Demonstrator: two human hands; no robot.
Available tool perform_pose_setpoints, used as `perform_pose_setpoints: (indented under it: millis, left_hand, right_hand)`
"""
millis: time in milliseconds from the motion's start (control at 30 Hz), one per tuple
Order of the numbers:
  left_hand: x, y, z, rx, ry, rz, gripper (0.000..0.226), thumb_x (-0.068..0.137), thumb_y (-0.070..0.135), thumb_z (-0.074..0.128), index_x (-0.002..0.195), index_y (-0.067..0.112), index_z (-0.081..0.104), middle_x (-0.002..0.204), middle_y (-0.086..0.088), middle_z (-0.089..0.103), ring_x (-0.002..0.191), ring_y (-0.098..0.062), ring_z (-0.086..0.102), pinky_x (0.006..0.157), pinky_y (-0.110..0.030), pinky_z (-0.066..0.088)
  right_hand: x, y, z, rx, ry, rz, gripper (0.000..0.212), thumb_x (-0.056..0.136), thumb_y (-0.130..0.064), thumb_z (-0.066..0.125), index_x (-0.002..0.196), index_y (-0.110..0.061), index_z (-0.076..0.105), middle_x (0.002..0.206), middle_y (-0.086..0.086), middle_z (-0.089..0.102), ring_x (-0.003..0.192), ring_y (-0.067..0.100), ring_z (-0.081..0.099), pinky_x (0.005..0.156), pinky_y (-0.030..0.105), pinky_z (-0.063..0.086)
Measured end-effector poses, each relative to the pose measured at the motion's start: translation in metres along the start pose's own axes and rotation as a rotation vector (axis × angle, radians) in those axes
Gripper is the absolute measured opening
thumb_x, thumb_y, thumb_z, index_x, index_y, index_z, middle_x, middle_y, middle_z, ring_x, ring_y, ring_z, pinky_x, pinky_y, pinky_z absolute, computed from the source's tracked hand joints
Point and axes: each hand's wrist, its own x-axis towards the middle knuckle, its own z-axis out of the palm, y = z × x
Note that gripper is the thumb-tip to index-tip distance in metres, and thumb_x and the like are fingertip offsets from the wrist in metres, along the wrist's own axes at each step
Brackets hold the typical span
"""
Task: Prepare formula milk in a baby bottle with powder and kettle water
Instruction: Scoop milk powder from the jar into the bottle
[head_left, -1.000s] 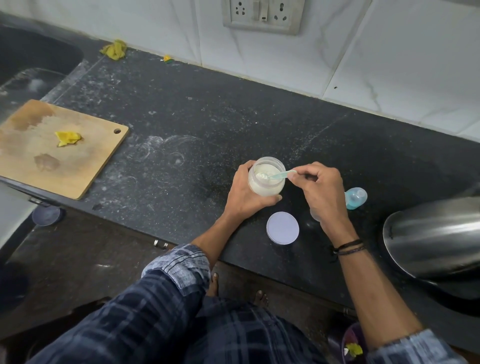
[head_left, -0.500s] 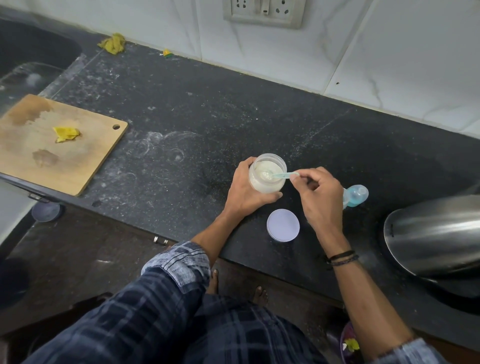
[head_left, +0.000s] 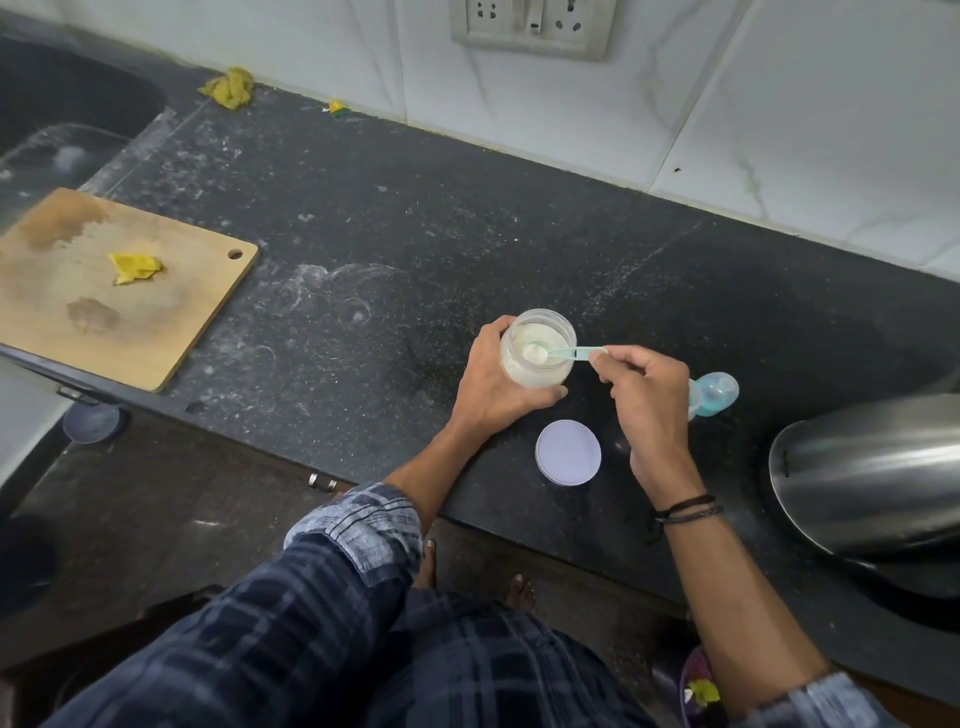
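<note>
Plainly, black counter (head_left: 467, 218) — powder-smeared — meets white tiles (head_left: 779, 104).

The baby bottle (head_left: 717, 392) shows only its blue capped end; the right hand (head_left: 644, 400) covers its body. The handle end of the scoop (head_left: 566, 353) is lost between that hand's fingers. The left hand (head_left: 493, 384) hides the left and near wall of the jar (head_left: 537, 358). The kettle (head_left: 872, 467) is cut by the right edge, the sink (head_left: 62, 119) and cutting board (head_left: 156, 322) by the left, and the socket plate (head_left: 530, 26) by the top. The scrap (head_left: 336, 107) at the far wall is too small to identify.
</note>
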Motion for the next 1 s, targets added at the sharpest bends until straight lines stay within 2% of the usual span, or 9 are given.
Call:
perform_pose_setpoints:
  millis: [200,367,467,567,667,767,867,933,1000]
  left_hand:
    - [0.000,0.000,0.000,0.003,-0.002,0.009,0.090,0.049,0.041,0.097,0.124,0.036,0.048,0.123,0.012,0.058,0.118,-0.015,0.059,0.098,-0.047,0.053]
    - [0.001,-0.002,0.000,-0.007,-0.006,-0.005,0.094,0.050,0.037,0.099,0.129,0.028,0.050,0.127,0.006,0.059,0.121,-0.018,0.059,0.099,-0.047,0.052]
    - [0.003,-0.003,0.001,-0.024,-0.018,-0.032,0.094,0.051,0.036,0.101,0.131,0.026,0.052,0.127,0.003,0.062,0.120,-0.020,0.062,0.098,-0.048,0.054]
    - [0.001,0.000,0.000,-0.039,-0.001,-0.019,0.088,0.051,0.035,0.099,0.126,0.037,0.053,0.123,0.009,0.064,0.116,-0.018,0.064,0.094,-0.048,0.056]
    - [0.000,0.003,-0.001,-0.043,0.011,0.005,0.087,0.050,0.035,0.099,0.120,0.051,0.050,0.120,0.015,0.063,0.113,-0.015,0.065,0.093,-0.048,0.056]
    - [0.001,0.003,-0.001,-0.046,-0.002,-0.004,0.087,0.050,0.035,0.100,0.121,0.043,0.051,0.120,0.010,0.065,0.114,-0.020,0.065,0.094,-0.049,0.055]
    - [0.000,0.005,-0.002,-0.024,0.008,0.020,0.087,0.049,0.037,0.098,0.117,0.051,0.047,0.120,0.013,0.062,0.115,-0.017,0.062,0.095,-0.048,0.054]
    - [0.000,0.005,-0.002,-0.015,0.011,0.034,0.087,0.048,0.037,0.097,0.116,0.054,0.045,0.121,0.013,0.060,0.117,-0.016,0.060,0.097,-0.048,0.053]
    - [-0.001,0.005,-0.003,-0.008,0.005,0.032,0.087,0.049,0.037,0.097,0.120,0.044,0.048,0.121,0.011,0.060,0.118,-0.017,0.059,0.098,-0.048,0.052]
  right_hand:
    - [0.007,-0.006,-0.001,0.017,-0.016,0.125,0.018,0.089,-0.019,0.077,0.072,-0.027,0.077,0.056,-0.015,0.065,0.051,-0.004,0.053,0.062,0.025,0.042]
    - [0.010,-0.021,0.005,-0.300,-0.136,-0.139,0.004,0.088,-0.021,0.077,0.088,-0.020,0.080,0.075,-0.014,0.069,0.075,0.010,0.064,0.074,0.034,0.050]
    - [0.009,-0.030,0.010,-0.527,-0.173,-0.327,0.007,0.090,-0.021,0.073,0.091,-0.017,0.078,0.076,-0.008,0.058,0.075,0.018,0.057,0.072,0.035,0.044]
    - [0.010,-0.037,0.015,-0.644,-0.229,-0.393,0.011,0.093,-0.020,0.070,0.097,-0.014,0.078,0.081,-0.006,0.054,0.079,0.018,0.054,0.071,0.030,0.036]
    - [0.011,-0.039,0.019,-0.614,-0.253,-0.345,0.010,0.091,-0.020,0.072,0.095,-0.013,0.079,0.076,-0.010,0.055,0.081,0.018,0.056,0.072,0.031,0.039]
    - [0.013,-0.040,0.017,-0.516,-0.242,-0.270,0.010,0.089,-0.020,0.076,0.094,-0.013,0.080,0.085,-0.005,0.069,0.086,0.022,0.065,0.079,0.035,0.049]
    - [0.015,-0.038,0.012,-0.355,-0.203,-0.151,0.007,0.086,-0.019,0.079,0.090,-0.015,0.081,0.086,-0.002,0.076,0.087,0.021,0.070,0.086,0.042,0.056]
    - [0.017,-0.034,0.009,-0.261,-0.193,-0.085,0.003,0.085,-0.019,0.079,0.086,-0.019,0.082,0.081,-0.006,0.077,0.085,0.014,0.072,0.084,0.042,0.057]
    - [0.017,-0.030,0.008,-0.179,-0.188,-0.050,0.008,0.084,-0.019,0.080,0.078,-0.025,0.081,0.075,-0.013,0.076,0.074,-0.002,0.068,0.075,0.032,0.053]
